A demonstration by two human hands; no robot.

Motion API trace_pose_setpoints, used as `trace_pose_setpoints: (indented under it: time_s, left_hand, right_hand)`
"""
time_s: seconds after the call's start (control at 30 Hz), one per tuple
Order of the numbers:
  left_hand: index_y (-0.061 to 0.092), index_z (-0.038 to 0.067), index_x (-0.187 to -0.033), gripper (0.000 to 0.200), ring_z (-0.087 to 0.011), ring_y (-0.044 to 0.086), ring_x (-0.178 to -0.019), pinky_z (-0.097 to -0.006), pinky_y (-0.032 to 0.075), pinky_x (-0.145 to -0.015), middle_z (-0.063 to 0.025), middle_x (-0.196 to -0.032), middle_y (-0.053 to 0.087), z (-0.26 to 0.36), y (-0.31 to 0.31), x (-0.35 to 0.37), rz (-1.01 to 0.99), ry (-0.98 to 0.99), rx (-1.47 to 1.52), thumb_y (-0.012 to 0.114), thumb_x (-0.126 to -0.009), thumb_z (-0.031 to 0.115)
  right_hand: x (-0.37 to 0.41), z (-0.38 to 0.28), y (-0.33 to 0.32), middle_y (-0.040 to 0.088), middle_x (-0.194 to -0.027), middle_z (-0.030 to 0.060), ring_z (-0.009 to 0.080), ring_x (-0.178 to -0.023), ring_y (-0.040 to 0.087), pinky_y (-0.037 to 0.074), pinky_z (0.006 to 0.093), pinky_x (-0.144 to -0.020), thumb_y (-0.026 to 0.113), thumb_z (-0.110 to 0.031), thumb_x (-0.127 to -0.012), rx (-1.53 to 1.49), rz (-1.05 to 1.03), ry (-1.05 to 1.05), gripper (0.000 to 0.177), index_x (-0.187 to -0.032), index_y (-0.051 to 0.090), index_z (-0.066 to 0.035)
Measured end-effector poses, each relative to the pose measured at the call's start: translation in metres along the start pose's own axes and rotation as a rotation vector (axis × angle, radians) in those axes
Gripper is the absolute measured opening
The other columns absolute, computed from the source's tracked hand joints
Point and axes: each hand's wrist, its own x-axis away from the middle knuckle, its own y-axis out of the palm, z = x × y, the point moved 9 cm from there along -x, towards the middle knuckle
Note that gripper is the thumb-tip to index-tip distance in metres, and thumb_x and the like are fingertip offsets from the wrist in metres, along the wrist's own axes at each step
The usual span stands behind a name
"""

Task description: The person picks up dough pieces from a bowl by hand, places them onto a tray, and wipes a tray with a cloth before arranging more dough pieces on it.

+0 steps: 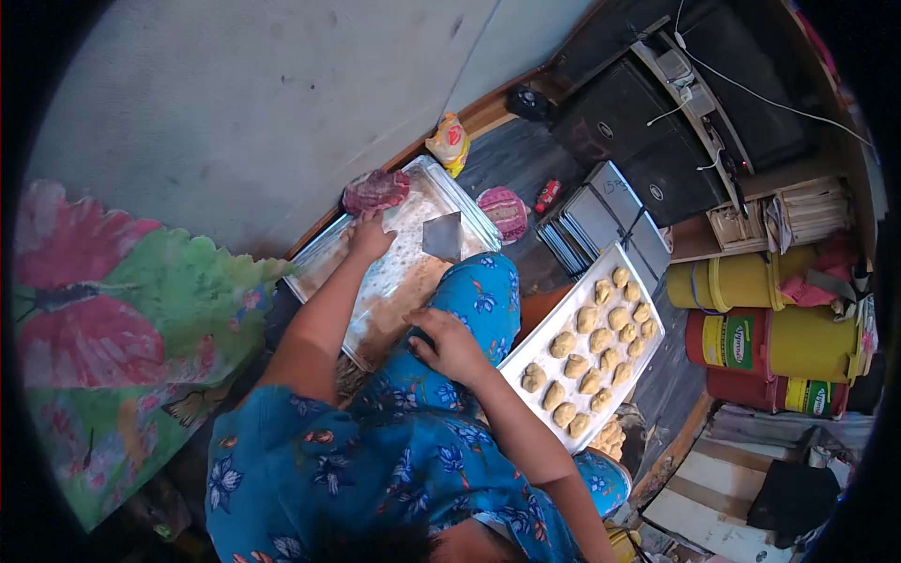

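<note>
My left hand (pixel 371 238) reaches over the far left part of a large metal tray (pixel 399 258), its fingertips at the near edge of a crumpled dark red cloth (pixel 375 191). The fingers look stretched out, not wrapped round the cloth. My right hand (pixel 447 347) rests on the blue flowered fabric over my knee, fingers apart and holding nothing. A square metal scraper (pixel 442 237) lies on the floured tray. To the right, a white tray (pixel 520 359) holds several lumps of dough (pixel 563 344) in rows.
Beyond the metal tray are a yellow bag (pixel 449 143), a round pink item (pixel 502 215) and a red packet (pixel 548 195). Stacked trays (pixel 601 220) stand near black speakers (pixel 608 117). Yellow buckets (pixel 741 281) are at the right; a butterfly cloth (pixel 141 328) hangs at the left.
</note>
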Motion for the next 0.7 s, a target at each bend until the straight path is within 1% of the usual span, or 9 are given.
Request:
trace_pose_setpoints:
  time_s: [0.13, 0.23, 0.3, 0.4, 0.43, 0.53, 0.57, 0.63, 0.7]
  left_hand:
    - [0.049, 0.005, -0.137, 0.064, -0.0334, 0.033, -0.137, -0.0479, 0.023, -0.112, -0.0146, -0.146, 0.040, 0.021, -0.071, 0.070, 0.230, 0.277, 0.402, 0.064, -0.086, 0.040]
    - [0.053, 0.004, -0.134, 0.058, -0.0307, 0.036, -0.135, -0.0424, 0.022, -0.112, -0.0139, -0.143, 0.044, 0.050, -0.109, 0.144, -0.089, 0.376, 0.945, 0.063, -0.088, 0.038]
    - [0.055, 0.004, -0.132, 0.056, -0.0277, 0.037, -0.134, -0.0399, 0.027, -0.110, -0.0126, -0.140, 0.047, 0.064, -0.105, 0.178, -0.300, 0.516, 1.029, 0.063, -0.088, 0.037]
    - [0.059, 0.004, -0.128, 0.049, -0.0235, 0.044, -0.126, -0.0366, 0.034, -0.104, -0.0108, -0.130, 0.055, 0.091, -0.131, 0.222, -0.405, 0.669, 1.031, 0.063, -0.089, 0.034]
    - [0.060, 0.004, -0.127, 0.047, -0.0221, 0.047, -0.123, -0.0356, 0.037, -0.102, -0.0103, -0.126, 0.058, 0.097, -0.140, 0.231, -0.404, 0.712, 1.010, 0.063, -0.090, 0.032]
    - [0.064, 0.002, -0.119, 0.037, -0.0186, 0.057, -0.107, -0.0333, 0.043, -0.095, -0.0080, -0.108, 0.065, 0.030, -0.101, 0.200, -0.316, 0.519, 1.023, 0.063, -0.090, 0.026]
    - [0.068, 0.000, -0.105, 0.026, -0.0169, 0.060, -0.090, -0.0333, 0.045, -0.089, -0.0053, -0.093, 0.066, -0.018, -0.078, 0.179, -0.133, 0.281, 0.982, 0.064, -0.089, 0.021]
    - [0.063, -0.001, -0.102, 0.027, -0.0179, 0.061, -0.083, -0.0334, 0.049, -0.080, -0.0065, -0.091, 0.064, -0.112, -0.043, 0.155, 0.093, -0.082, 0.917, 0.062, -0.090, 0.023]
    - [0.058, 0.000, -0.106, 0.038, -0.0188, 0.058, -0.079, -0.0348, 0.049, -0.073, -0.0096, -0.088, 0.061, -0.197, 0.015, 0.152, 0.034, -0.532, 1.036, 0.069, -0.085, 0.030]
  right_hand:
    - [-0.002, 0.002, -0.006, 0.051, -0.128, 0.0202, 0.0376, -0.118, 0.050, 0.039, 0.0421, -0.102, 0.069, -0.012, -0.080, -0.154, 0.068, 0.073, 0.059, -0.134, 0.045, -0.005]
    - [-0.014, 0.002, -0.016, 0.044, -0.136, 0.0230, 0.0384, -0.125, 0.046, 0.036, 0.0419, -0.106, 0.073, -0.012, -0.076, -0.141, 0.237, 0.056, 0.081, -0.144, 0.030, -0.003]
    - [-0.024, -0.012, -0.022, 0.038, -0.143, 0.0236, 0.0385, -0.129, 0.042, 0.036, 0.0413, -0.107, 0.076, -0.008, -0.072, 0.071, 0.288, 0.039, 0.097, -0.148, 0.016, 0.000]
    - [-0.038, -0.002, -0.015, 0.041, -0.141, 0.0250, 0.0409, -0.127, 0.043, 0.037, 0.0424, -0.105, 0.067, -0.001, -0.073, -0.155, 0.309, 0.051, 0.080, -0.144, 0.029, 0.000]
    - [-0.042, 0.002, -0.013, 0.053, -0.128, 0.0259, 0.0418, -0.115, 0.053, 0.043, 0.0442, -0.097, 0.059, 0.001, -0.077, -0.170, 0.248, 0.111, 0.064, -0.138, 0.041, -0.002]
    - [-0.043, 0.013, 0.001, 0.061, -0.116, 0.0234, 0.0413, -0.106, 0.058, 0.047, 0.0436, -0.090, 0.058, -0.006, -0.086, -0.043, 0.098, 0.191, 0.050, -0.134, 0.046, -0.007]
    - [-0.042, 0.012, 0.002, 0.061, -0.114, 0.0222, 0.0402, -0.104, 0.059, 0.047, 0.0442, -0.089, 0.051, -0.006, -0.090, 0.007, 0.104, 0.153, 0.041, -0.130, 0.051, -0.007]
    - [-0.039, 0.011, 0.003, 0.062, -0.110, 0.0231, 0.0404, -0.102, 0.059, 0.047, 0.0459, -0.089, 0.053, -0.003, -0.083, 0.021, 0.148, 0.081, 0.045, -0.128, 0.053, -0.007]
    - [-0.037, 0.009, 0.001, 0.063, -0.109, 0.0231, 0.0400, -0.101, 0.060, 0.047, 0.0465, -0.089, 0.055, -0.001, -0.079, 0.030, 0.178, 0.054, 0.047, -0.126, 0.055, -0.006]
